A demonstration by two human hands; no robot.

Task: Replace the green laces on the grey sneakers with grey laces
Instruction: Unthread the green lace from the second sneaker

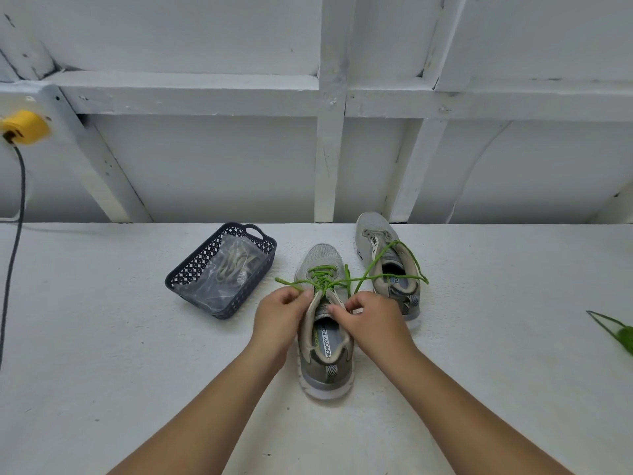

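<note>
The near grey mesh sneaker (323, 323) stands toe-away on the white textured surface (137, 354), its bright green lace (320, 281) partly loosened. The left hand (279, 318) pinches one lace strand at the tongue; the right hand (368, 318), fingers curled, pinches the other. The second grey sneaker (385, 262) lies just beyond, unlaced. Left of both, a dark perforated plastic basket (191, 272) holds bagged grey laces (234, 264).
</note>
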